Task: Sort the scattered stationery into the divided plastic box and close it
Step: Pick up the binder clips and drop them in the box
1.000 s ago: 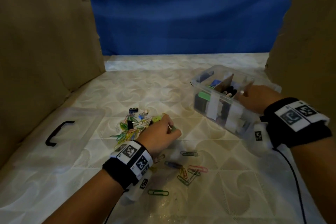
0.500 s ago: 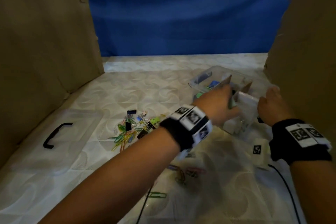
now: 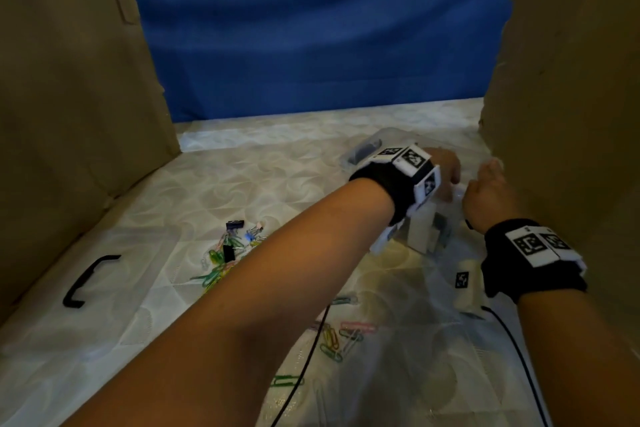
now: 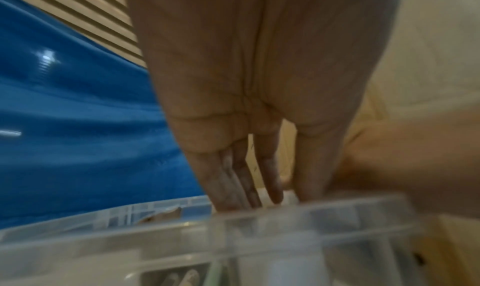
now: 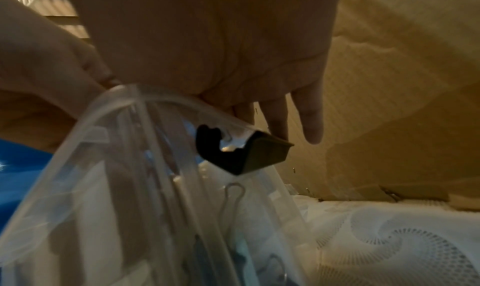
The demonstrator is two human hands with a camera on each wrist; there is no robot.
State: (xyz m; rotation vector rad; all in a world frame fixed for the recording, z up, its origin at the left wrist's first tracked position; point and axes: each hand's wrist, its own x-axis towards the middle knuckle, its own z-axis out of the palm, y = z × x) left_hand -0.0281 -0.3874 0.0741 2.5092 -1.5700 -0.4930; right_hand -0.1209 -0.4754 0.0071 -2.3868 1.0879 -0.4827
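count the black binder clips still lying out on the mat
2: one binder clip at the clip pile's far edge, another in its middle; the left forearm may hide more.

The left hand point(image 3: 445, 168) is reaching over the plastic box point(image 3: 363, 149), its fingers point(image 4: 226, 183) pointing straight down inside the near wall. The right hand point(image 3: 488, 194) is resting at the box's right end, fingers point(image 5: 311, 122) extended downward, relaxed, just beside the rim.
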